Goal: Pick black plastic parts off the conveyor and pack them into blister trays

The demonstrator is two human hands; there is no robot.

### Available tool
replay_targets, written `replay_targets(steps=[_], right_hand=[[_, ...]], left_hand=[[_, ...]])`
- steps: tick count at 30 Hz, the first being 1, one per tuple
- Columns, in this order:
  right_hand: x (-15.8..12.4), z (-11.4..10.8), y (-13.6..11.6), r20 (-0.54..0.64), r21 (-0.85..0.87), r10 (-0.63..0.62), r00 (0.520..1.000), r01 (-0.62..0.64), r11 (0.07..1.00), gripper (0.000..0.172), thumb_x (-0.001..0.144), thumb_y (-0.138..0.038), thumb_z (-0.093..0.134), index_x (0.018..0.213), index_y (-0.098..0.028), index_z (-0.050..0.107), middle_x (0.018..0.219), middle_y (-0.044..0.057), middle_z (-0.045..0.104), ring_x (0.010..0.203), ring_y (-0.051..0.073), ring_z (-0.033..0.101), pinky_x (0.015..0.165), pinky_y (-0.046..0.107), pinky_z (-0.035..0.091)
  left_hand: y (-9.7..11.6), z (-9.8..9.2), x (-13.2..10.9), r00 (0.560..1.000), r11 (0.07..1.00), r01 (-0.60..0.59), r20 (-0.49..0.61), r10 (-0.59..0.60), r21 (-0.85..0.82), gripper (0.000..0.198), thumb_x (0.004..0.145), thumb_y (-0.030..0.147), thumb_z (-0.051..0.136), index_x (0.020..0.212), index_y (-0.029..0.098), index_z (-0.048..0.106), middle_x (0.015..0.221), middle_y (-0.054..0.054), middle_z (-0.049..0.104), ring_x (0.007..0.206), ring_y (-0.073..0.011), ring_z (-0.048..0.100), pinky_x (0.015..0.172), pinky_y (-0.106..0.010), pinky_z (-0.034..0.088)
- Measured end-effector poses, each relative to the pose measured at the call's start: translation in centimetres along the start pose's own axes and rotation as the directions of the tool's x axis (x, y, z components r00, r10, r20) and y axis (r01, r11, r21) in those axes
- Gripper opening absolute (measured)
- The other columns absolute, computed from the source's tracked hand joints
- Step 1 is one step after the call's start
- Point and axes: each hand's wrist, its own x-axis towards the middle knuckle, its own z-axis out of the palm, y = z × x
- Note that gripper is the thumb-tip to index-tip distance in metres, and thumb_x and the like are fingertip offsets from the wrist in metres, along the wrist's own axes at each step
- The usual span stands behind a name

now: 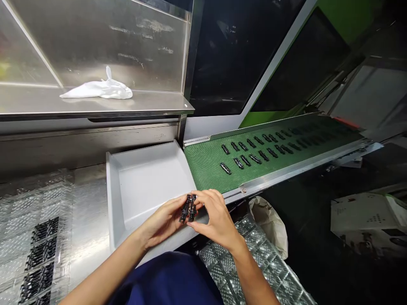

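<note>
Two small black plastic parts (188, 208) are held side by side in front of me, over the near right edge of a light grey tray (143, 186). My left hand (167, 220) cradles the left one, with the thumb along its top. The right one is pinched between thumb and fingers of my right hand (214, 216). Similar black parts (255, 159) lie in two rows on a green conveyor belt (206, 169) to the right. At the lower left, a clear plastic blister tray (63, 199) carries several groups of black parts (41, 250).
A white cloth-like bundle (101, 89) rests on the steel shelf (152, 101) above the grey tray. More clear blister trays (251, 254) and a crumpled pale bag (270, 224) sit below the conveyor's metal side rail (270, 180). A white box (365, 220) stands at the right.
</note>
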Motion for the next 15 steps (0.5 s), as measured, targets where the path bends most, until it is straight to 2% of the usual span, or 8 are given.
replay_targets(steps=[5,9,12,15], right_hand=[[-0.4,0.4,-0.2,-0.008,-0.071,-0.002,1.000,0.001,0.997,0.057,0.071,-0.015,0.078,0.119,-0.022,0.049,0.125,0.008,0.062,0.113,0.026,0.056,0.107,0.050,0.032],[-0.8,-0.2,-0.8,-0.008,-0.017,0.056,0.998,-0.056,0.998,0.073,0.069,-0.020,0.083,0.129,-0.024,0.043,0.128,0.007,0.060,0.116,0.026,0.054,0.107,0.048,0.035],[-1.2,-0.6,-1.4,-0.045,-0.011,0.059,0.997,-0.060,0.998,0.088,0.068,-0.025,0.086,0.139,-0.025,0.034,0.131,0.008,0.059,0.123,0.027,0.050,0.110,0.048,0.031],[-1.4,-0.6,-2.1,-0.138,-0.075,0.020,0.990,-0.030,0.997,0.086,0.074,-0.026,0.081,0.143,-0.023,0.029,0.133,0.009,0.058,0.124,0.026,0.050,0.112,0.049,0.026]], left_hand=[[-1.1,-0.6,-0.2,0.998,0.974,-0.069,0.012,0.068,0.215,0.042,0.088,0.032,0.065,0.129,0.023,0.061,0.126,-0.007,0.065,0.117,-0.0227,0.056,0.099,-0.031,0.039],[-1.5,-1.0,-0.2,0.997,0.995,-0.057,-0.052,0.062,0.088,0.056,0.082,0.041,0.072,0.134,0.025,0.056,0.123,-0.009,0.067,0.114,-0.0237,0.059,0.094,-0.032,0.044],[-1.5,-0.9,-0.5,0.987,0.996,-0.084,-0.135,0.083,-0.003,0.067,0.075,0.038,0.080,0.135,0.023,0.054,0.112,-0.008,0.072,0.102,-0.0193,0.065,0.089,-0.027,0.047],[-1.5,-0.4,-0.8,0.977,0.990,-0.134,-0.172,0.125,-0.045,0.069,0.073,0.033,0.082,0.135,0.024,0.054,0.111,-0.007,0.072,0.094,-0.0155,0.066,0.085,-0.023,0.049]])
